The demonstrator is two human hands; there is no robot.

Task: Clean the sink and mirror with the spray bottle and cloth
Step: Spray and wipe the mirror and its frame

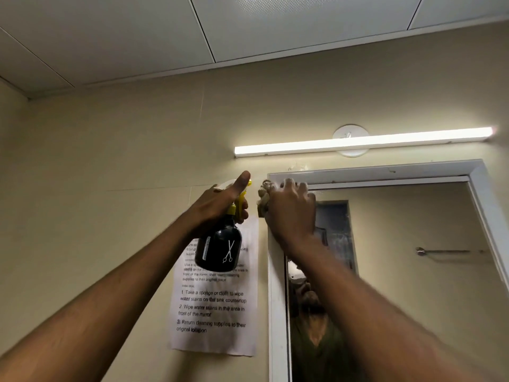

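Mirror in a white frame hangs on the beige wall, and both hands are raised to its upper left corner. The right hand has its fingers curled round a bunched brownish cloth and presses it against the corner of the frame — the cloth shows only at the hand's left edge, blurred. The left hand grips the neck of a black spray bottle just beside the frame, to its left; the thumb sticks up straight past the yellow trigger head, while the other fingers wrap the neck. The bottle hangs upright, with a white scissors mark and a comb mark on its body, and covers the top of a printed paper notice stuck to the wall. A lit strip light runs above the mirror, under the panelled ceiling. In the glass a towel rail is reflected — also part of the person in a dark green top
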